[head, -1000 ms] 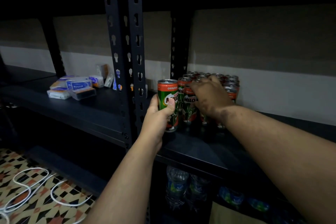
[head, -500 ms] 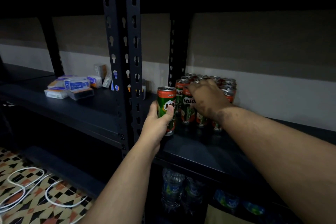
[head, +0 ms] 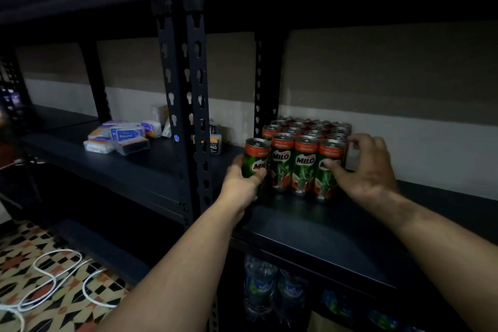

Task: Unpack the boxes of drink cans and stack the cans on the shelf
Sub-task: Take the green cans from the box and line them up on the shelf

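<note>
Dark metal shelf (head: 310,229) carried the work, under dim light. Left hand (head: 242,183) gripped a can (head: 254,159) upright at the left end of the front row, fingers curled round its lower body, the can touching or just beside its neighbour; whether its base sat fully on the shelf could not be told. Right hand (head: 361,170) lay against the right side of the block of cans (head: 310,143), thumb on the front of the end can, fingers spread along the flank, apparently steadying the block.

Judgement: the step in hand was seating one more can into the front row. The next move would call for pressing it flush, releasing it without tipping, and fetching more stock; no box was in view.

Beyond the left hand stood a slotted upright (head: 188,89). Further left lay small packets (head: 121,137). Below the hands, bottles (head: 260,286) showed on a lower level. Patterned floor (head: 35,250) with white cable (head: 54,277) lay lower left.
</note>
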